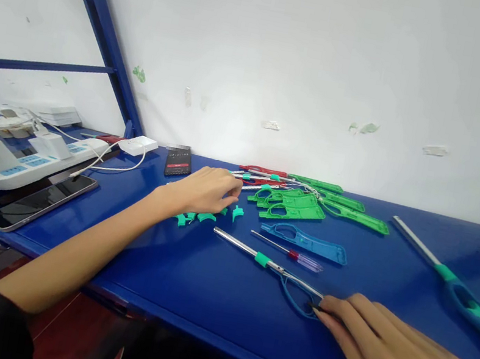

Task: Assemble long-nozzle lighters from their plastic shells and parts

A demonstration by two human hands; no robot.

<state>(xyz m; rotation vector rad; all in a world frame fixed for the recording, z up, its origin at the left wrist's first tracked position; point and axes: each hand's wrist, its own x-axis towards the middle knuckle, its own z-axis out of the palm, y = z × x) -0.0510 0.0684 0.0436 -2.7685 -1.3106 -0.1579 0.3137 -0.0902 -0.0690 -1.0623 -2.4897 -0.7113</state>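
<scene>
My right hand (396, 349) grips the rear end of a partly assembled stick lighter (247, 246). The lighter has a metal tube, a teal collar and a blue handle half with a looped guard; my fingers cover the rest of the handle. Farther back, my left hand (208, 189) is curled low over small teal trigger pieces (206, 217). Its fingertips are partly hidden, so I cannot make out what is in them. A screwdriver (304, 260) with a clear and red handle lies behind the lighter, near a loose blue handle half (307, 243).
Green handle halves (293, 207) and red ones (264, 171) lie near the wall with metal tubes. At the right is a blue lighter (462, 290). To the left are a power strip (39, 159) with cables, a phone (40, 203) and another phone (179, 161).
</scene>
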